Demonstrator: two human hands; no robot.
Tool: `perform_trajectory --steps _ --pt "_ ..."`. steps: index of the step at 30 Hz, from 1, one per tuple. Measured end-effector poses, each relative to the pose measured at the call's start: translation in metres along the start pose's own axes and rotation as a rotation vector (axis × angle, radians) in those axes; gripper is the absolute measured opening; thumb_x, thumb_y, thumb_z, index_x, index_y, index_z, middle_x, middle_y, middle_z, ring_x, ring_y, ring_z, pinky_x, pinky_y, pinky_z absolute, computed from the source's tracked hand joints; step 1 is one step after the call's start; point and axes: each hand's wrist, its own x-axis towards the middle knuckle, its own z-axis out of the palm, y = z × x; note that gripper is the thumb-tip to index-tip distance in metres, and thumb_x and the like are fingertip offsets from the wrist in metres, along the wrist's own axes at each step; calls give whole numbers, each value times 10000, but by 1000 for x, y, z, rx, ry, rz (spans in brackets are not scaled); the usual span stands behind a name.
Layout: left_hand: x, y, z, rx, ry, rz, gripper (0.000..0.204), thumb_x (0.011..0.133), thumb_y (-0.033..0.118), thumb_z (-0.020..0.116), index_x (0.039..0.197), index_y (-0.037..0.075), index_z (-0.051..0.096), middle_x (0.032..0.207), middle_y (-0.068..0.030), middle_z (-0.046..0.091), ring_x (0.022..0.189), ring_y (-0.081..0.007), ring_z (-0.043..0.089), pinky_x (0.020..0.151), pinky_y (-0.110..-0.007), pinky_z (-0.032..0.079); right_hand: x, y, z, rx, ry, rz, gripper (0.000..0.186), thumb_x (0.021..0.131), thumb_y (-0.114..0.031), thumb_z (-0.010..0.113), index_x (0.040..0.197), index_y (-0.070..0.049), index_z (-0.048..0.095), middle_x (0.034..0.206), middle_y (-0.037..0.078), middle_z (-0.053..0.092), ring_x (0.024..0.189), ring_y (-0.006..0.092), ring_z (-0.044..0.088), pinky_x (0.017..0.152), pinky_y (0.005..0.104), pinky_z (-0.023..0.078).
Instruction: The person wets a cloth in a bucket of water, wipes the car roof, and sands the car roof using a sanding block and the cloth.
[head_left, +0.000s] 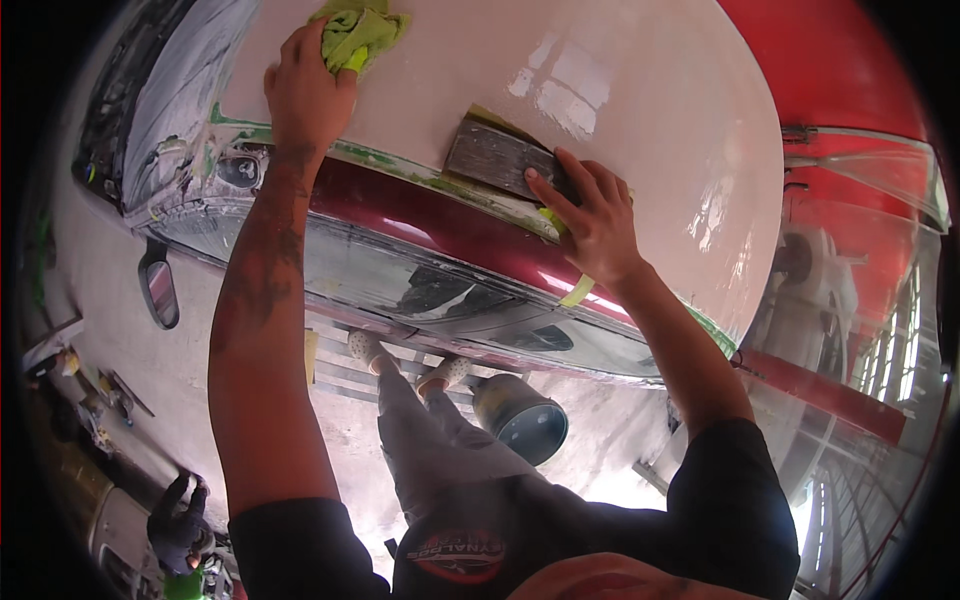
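My left hand (305, 85) is closed on a crumpled green cloth (365, 30) near the upper left of the pale, wet-looking car panel (680, 100). My right hand (590, 210) grips a dark, flat sanding block (485, 155) with yellowish edging, lying along the panel's lower edge. A strip of green masking (370, 155) and a maroon body strip (410, 205) run beneath both hands. Some yellow-green material shows under my right fingers; I cannot make out what it is.
A side mirror (160, 285) and a bucket (520, 420) are below the car's edge, beside my feet (445, 375) on a slatted platform. A red vehicle (850, 70) stands at the right. Another person (180, 520) in dark clothing is at the lower left.
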Motion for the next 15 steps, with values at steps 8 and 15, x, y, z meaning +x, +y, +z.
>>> perform_trajectory --steps 8,15 --pt "2 0 0 -14 23 27 639 786 164 658 1393 139 459 1373 -103 508 1250 -303 516 1048 -519 346 172 80 49 -129 82 221 507 892 -195 645 1385 -282 557 1347 118 567 1108 364 579 902 478 504" --pt "2 5 -5 12 -9 0 642 772 146 666 1379 117 459 1359 -111 509 1261 -301 501 1048 -515 341 -8 11 1 51 -42 47 662 738 -58 706 1325 -352 619 1417 70 509 1171 316 540 945 458 464"
